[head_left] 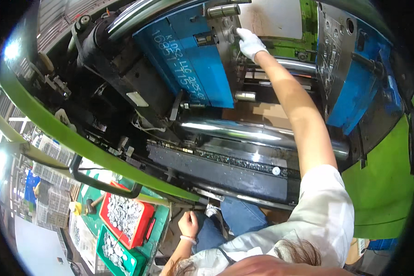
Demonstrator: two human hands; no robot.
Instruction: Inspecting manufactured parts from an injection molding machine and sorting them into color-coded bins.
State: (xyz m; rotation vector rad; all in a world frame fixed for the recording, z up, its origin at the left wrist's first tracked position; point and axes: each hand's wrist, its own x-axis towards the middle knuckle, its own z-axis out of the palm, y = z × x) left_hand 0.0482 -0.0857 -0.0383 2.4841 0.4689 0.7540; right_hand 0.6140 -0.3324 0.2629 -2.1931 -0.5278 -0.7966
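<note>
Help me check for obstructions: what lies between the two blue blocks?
In the head view, the gloved right hand, bare forearm and shiny metal bars show between left block and right block, with a white panel behind.

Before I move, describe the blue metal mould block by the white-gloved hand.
In the green-panelled machine, find the central steel bar. Above it, left of the white-gloved right hand, stands the blue mould block. Unlike the blue block at right, it shows white writing.

Shows white on the right hand's glove (251,45), white-lettered blue on the mould block (206,69), lime green on the curved bar (65,130), red on the tray (144,221), perhaps grey on its blurred pieces (122,214)
</note>
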